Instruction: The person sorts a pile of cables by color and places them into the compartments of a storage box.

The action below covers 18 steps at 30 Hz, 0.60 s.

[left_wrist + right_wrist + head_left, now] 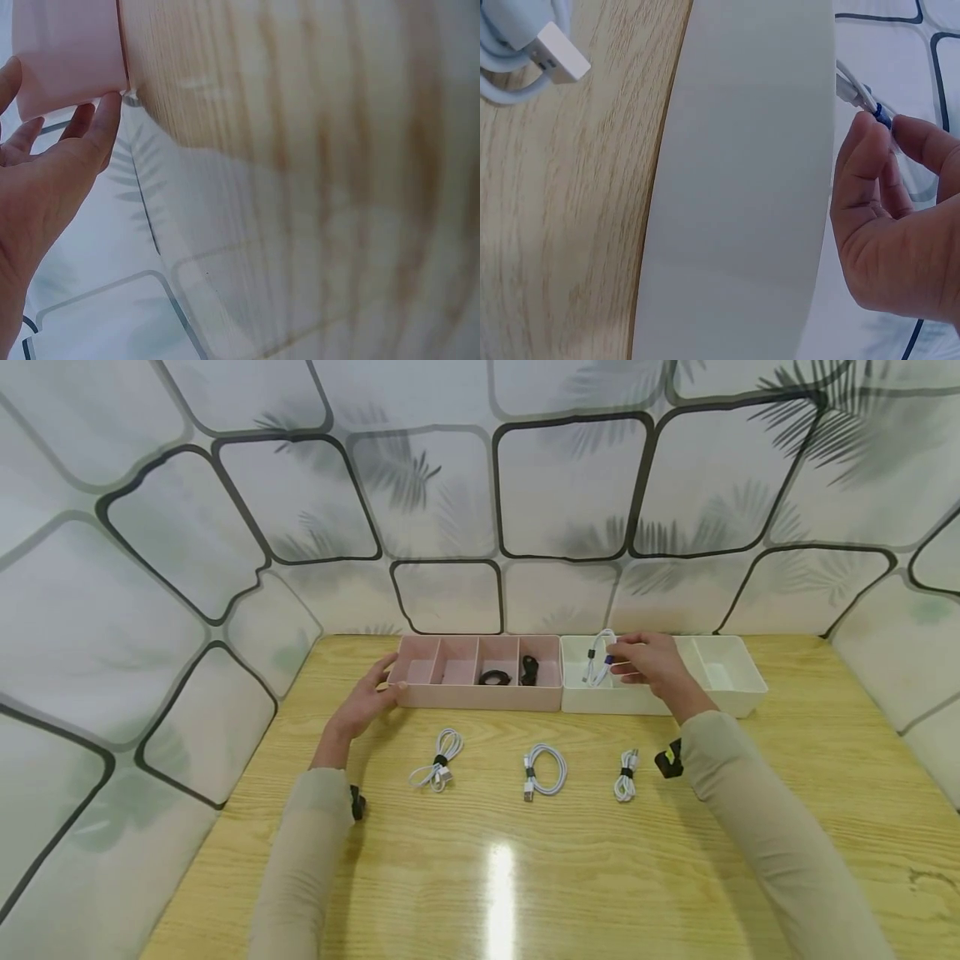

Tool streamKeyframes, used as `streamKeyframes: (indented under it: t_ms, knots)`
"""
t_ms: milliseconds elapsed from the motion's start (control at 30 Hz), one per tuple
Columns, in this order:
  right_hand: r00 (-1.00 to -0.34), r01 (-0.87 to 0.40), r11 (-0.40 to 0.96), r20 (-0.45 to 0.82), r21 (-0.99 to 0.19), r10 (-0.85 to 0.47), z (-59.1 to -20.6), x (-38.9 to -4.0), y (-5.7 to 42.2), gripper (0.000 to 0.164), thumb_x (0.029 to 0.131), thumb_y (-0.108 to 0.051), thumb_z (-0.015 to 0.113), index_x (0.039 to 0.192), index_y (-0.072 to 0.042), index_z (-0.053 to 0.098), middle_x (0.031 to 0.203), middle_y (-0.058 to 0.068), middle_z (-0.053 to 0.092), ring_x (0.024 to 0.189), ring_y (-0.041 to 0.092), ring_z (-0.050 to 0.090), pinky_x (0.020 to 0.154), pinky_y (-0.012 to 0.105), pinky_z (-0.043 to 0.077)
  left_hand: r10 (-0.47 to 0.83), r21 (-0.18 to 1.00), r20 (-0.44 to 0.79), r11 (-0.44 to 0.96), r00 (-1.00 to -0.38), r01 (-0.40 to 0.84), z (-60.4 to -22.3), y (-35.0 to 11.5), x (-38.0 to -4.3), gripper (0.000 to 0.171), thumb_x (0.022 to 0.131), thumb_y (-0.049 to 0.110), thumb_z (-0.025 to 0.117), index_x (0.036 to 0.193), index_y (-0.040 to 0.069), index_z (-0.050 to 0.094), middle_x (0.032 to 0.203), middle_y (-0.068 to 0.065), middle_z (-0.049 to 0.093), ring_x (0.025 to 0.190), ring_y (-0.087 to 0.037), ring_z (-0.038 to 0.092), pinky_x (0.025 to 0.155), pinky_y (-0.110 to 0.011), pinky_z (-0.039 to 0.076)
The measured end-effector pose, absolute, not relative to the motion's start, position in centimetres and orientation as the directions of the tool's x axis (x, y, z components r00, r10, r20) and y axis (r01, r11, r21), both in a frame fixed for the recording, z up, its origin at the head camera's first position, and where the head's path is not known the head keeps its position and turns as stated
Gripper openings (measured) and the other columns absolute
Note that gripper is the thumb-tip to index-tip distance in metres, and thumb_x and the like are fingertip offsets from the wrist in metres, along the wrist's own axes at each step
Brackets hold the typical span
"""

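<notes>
My right hand [649,662] pinches a looped white cable [597,672] by its dark blue tie, over the left part of the white divided box [622,700]. In the right wrist view, thumb and fingertips meet at the tie, just beyond the box's wall. A second dark band shows on the cable's left side. At the left end of the pink divided box [480,697], my left hand [363,702] rests with its fingers against the end and its thumb at the front corner. The left wrist view shows these fingertips touching the pink wall [71,52].
Three bundled white cables lie in front of the boxes: a left one [442,760], a middle one [545,768] and a right one [626,775]. The pink box holds a black coiled cable [494,677] and a small black item [529,670]. A patterned curtain [570,485] hangs behind the wooden table [420,877].
</notes>
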State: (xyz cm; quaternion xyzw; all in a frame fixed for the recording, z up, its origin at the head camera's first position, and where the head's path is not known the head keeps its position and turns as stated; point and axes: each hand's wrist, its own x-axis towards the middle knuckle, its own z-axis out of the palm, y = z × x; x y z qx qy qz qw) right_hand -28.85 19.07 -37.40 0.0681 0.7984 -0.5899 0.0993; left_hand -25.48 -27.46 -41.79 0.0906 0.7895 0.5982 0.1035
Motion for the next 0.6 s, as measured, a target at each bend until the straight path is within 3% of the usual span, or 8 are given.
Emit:
streamKeyframes:
  t_ms: [100, 267, 600]
  knots:
    - [-0.972, 0.216, 0.326, -0.233, -0.920, -0.015, -37.32, -28.80, 18.90, 0.051, 0.098, -0.028, 0.063, 0.137, 0.003, 0.050, 0.095, -0.001, 0.067, 0.068, 0.003, 0.065, 0.066, 0.022, 0.054, 0.262, 0.962, -0.059, 0.272, -0.963, 0.015, -41.88, -27.50, -25.53, 0.070, 0.104, 0.013, 0.050, 0.160, 0.008, 0.009, 0.156, -0.034, 0.020, 0.136, -0.054, 0.034, 0.109, -0.063, 0.031]
    - [-0.972, 0.202, 0.353, -0.232, -0.914, -0.044, -37.38, -28.89, 18.82, 0.048, 0.098, -0.030, 0.063, 0.133, 0.002, 0.054, 0.081, -0.012, 0.065, 0.065, 0.005, 0.062, 0.063, 0.023, 0.051, 0.248, 0.958, -0.056, 0.287, -0.967, 0.018, -42.29, -27.66, -25.76, 0.070, 0.104, 0.015, 0.051, 0.161, 0.009, 0.010, 0.156, -0.033, 0.020, 0.136, -0.052, 0.034, 0.109, -0.061, 0.032]
    - [-0.969, 0.216, 0.342, -0.245, -0.915, -0.044, -37.50, -28.74, 18.76, 0.044, 0.099, -0.025, 0.060, 0.132, 0.003, 0.054, 0.084, -0.009, 0.064, 0.062, 0.004, 0.062, 0.058, 0.021, 0.049, 0.234, 0.956, -0.066, 0.292, -0.970, 0.005, -41.95, -27.40, -25.56, 0.070, 0.104, 0.016, 0.051, 0.161, 0.010, 0.010, 0.157, -0.033, 0.018, 0.138, -0.053, 0.032, 0.111, -0.061, 0.030]
